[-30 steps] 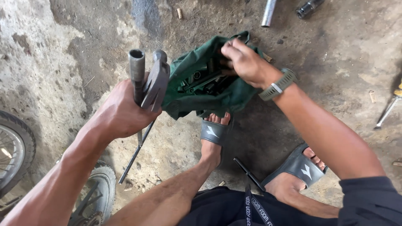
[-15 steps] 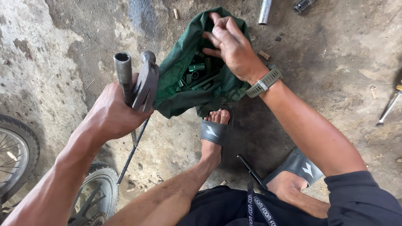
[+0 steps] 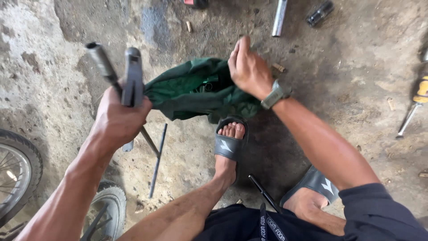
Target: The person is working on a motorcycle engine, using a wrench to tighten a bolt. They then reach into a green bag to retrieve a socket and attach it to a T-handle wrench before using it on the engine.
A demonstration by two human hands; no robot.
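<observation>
I sit low over a rough concrete floor [image 3: 53, 58], grey and stained, with a darker, oily patch under my legs. Nearest to me are my dark shorts [image 3: 249, 225] and my two feet in grey slide sandals [image 3: 228, 145]. A thin black rod [image 3: 264, 193] lies between my feet. At my left side two bicycle wheels [image 3: 18, 172] come into view from the edge.

My left hand [image 3: 118, 120] is closed in a fist around two metal tools: a dark socket wrench [image 3: 101, 60] with a round open end, and a flat grey tool [image 3: 132, 76] just beside it, both pointing up and away from me. Below this hand a long thin metal bar [image 3: 158, 158] lies on the floor.

Farther away is the green cloth bag [image 3: 191, 96], lying on the floor just in front of my left foot, with dark tools visible in its opening. My right hand [image 3: 247, 67], with a grey wristwatch [image 3: 274, 94], rests on the right edge of the bag; its fingers are bent, but I cannot tell if they grip anything.

At the far side lie a silver tube [image 3: 279, 18], a small dark cylinder [image 3: 320, 13] and, to the right, a screwdriver with a yellow handle [image 3: 412, 107].

Compared with half a second ago, my right hand has come out of the bag's opening to its right edge, and my left hand is raised a little higher.
</observation>
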